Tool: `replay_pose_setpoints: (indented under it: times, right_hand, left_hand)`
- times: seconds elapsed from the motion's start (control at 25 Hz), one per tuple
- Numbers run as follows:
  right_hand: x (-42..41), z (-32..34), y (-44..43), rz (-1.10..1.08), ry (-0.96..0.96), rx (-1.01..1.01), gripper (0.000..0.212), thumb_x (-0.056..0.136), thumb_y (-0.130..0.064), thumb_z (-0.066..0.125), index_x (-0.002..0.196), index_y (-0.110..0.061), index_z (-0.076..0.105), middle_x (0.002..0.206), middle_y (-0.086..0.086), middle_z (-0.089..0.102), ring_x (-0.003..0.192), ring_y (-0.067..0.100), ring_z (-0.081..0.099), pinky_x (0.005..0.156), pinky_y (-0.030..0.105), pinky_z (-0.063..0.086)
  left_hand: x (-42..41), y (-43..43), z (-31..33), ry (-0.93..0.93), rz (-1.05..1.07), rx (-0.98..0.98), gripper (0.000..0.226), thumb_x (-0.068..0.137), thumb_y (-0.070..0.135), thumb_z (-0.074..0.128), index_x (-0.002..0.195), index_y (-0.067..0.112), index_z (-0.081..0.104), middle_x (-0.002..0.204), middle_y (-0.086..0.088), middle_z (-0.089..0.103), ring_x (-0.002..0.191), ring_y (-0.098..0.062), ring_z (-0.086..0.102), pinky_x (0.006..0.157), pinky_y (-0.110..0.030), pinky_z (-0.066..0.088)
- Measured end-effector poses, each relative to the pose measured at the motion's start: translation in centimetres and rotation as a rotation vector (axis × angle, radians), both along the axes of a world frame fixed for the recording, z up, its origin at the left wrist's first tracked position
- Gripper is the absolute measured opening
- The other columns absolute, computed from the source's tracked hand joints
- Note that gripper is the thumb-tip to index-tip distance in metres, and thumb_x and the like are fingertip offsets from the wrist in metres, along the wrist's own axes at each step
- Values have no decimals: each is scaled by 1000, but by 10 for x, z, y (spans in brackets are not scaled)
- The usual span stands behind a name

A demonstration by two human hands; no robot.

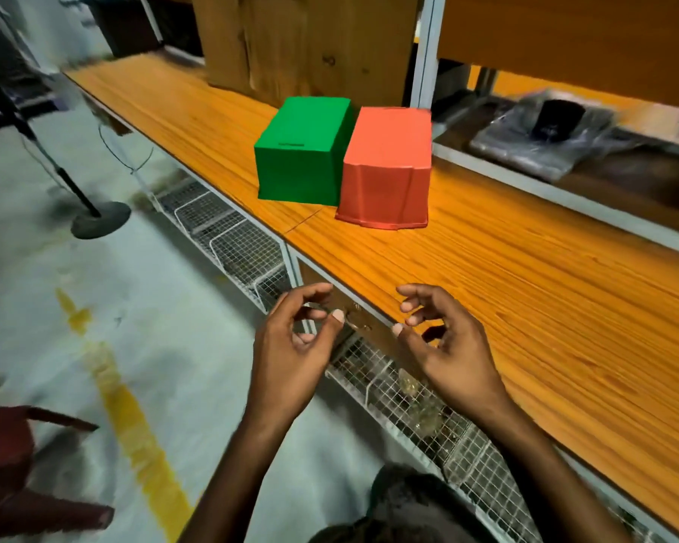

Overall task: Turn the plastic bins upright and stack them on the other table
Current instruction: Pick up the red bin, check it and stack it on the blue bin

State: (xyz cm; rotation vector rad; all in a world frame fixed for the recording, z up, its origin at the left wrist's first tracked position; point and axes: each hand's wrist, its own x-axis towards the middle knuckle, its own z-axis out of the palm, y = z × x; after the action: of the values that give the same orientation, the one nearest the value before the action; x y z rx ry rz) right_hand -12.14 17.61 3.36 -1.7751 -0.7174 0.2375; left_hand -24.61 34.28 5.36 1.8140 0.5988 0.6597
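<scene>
A: Where are we on this one?

B: Right at the start, by my read. 2 bins sit on the table (526, 291), and both are bottom-up, rims down on the wood. Nothing turned, nothing stacked.

A: Count them for me.

B: 1 green bin (302, 148) and 1 red bin (387, 166), side by side, touching or as good as. The red one is nearer the shelf (565, 197) at the back. 2 in all.

A: And the hands?

B: 2 hands, both empty. The left hand (291, 346) hangs off the table's front edge, fingers curled loosely, thumb near the fingertips but nothing between them. The right hand (443, 342) is just over the edge, half open, its grip holding nothing. Both are well short of the bins.

A: So what's left?

B: Everything, I'd say: flip 2 bins upright, carry them over, nest 1 in the other. The other table I can't pick out from here.
</scene>
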Motion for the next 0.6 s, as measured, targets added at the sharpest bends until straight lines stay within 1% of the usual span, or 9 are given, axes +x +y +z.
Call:
replay_pose_setpoints:
  times: [0.12, 0.2, 0.28, 0.36, 0.4, 0.48, 0.56, 0.6]
  right_hand:
    - [40, 0, 44, -79, -44, -41, 48, 89, -12, 76, 128, -35, 61, 115, -15, 63, 101, 6, 63, 68, 30, 57]
    - [76, 0, 71, -157, -74, -20, 49, 90, -19, 77, 133, -36, 58, 123, -16, 59, 107, 4, 62, 73, 31, 56]
    - [118, 0, 99, -263, -96, 12, 50, 91, -26, 77, 135, -35, 56, 128, -15, 55, 110, 0, 60, 77, 29, 54]
    - [163, -2, 125, -397, -65, 74, 49, 91, -29, 77, 135, -33, 56, 130, -10, 55, 109, -2, 60, 78, 29, 54]
    - [183, -6, 134, -455, -46, 108, 48, 91, -29, 77, 134, -32, 56, 131, -7, 56, 109, -1, 61, 80, 30, 54]
    - [218, -19, 148, -546, 25, 129, 49, 90, -25, 78, 134, -28, 57, 132, -2, 58, 112, 10, 62, 88, 37, 55]
    - [241, -37, 157, -613, 102, 81, 51, 88, -22, 79, 134, -27, 57, 133, 1, 58, 113, 15, 61, 95, 44, 55]
    - [249, -46, 159, -630, 116, 52, 53, 88, -22, 79, 135, -27, 56, 135, 0, 57, 115, 16, 61, 97, 45, 54]
  left_hand:
    - [49, 57, -7, -6, -65, -48, 38, 92, 10, 73, 125, 28, 66, 116, 8, 69, 97, -4, 66, 70, -7, 49]
    - [90, 90, -15, -9, -66, -69, 46, 92, 14, 74, 132, 32, 61, 121, 12, 66, 96, -3, 66, 71, -6, 47]
    - [132, 121, -22, -14, -77, -108, 51, 92, 18, 74, 137, 36, 56, 126, 15, 63, 97, 1, 66, 75, -7, 49]
    - [173, 150, -24, -13, -110, -165, 51, 93, 17, 72, 138, 35, 56, 129, 16, 63, 100, 6, 65, 81, -13, 50]
    - [191, 161, -24, -15, -127, -170, 50, 93, 17, 72, 138, 33, 56, 131, 16, 63, 103, 6, 65, 85, -17, 50]
    - [226, 182, -27, 0, -172, -186, 49, 94, 18, 72, 138, 32, 57, 136, 16, 61, 113, 0, 64, 90, -22, 52]
    - [258, 197, -36, 34, -210, -214, 50, 94, 16, 72, 139, 30, 55, 141, 12, 57, 121, -8, 61, 91, -17, 51]
    - [271, 203, -42, 40, -220, -211, 53, 94, 16, 72, 142, 29, 53, 144, 11, 54, 124, -9, 59, 94, -15, 49]
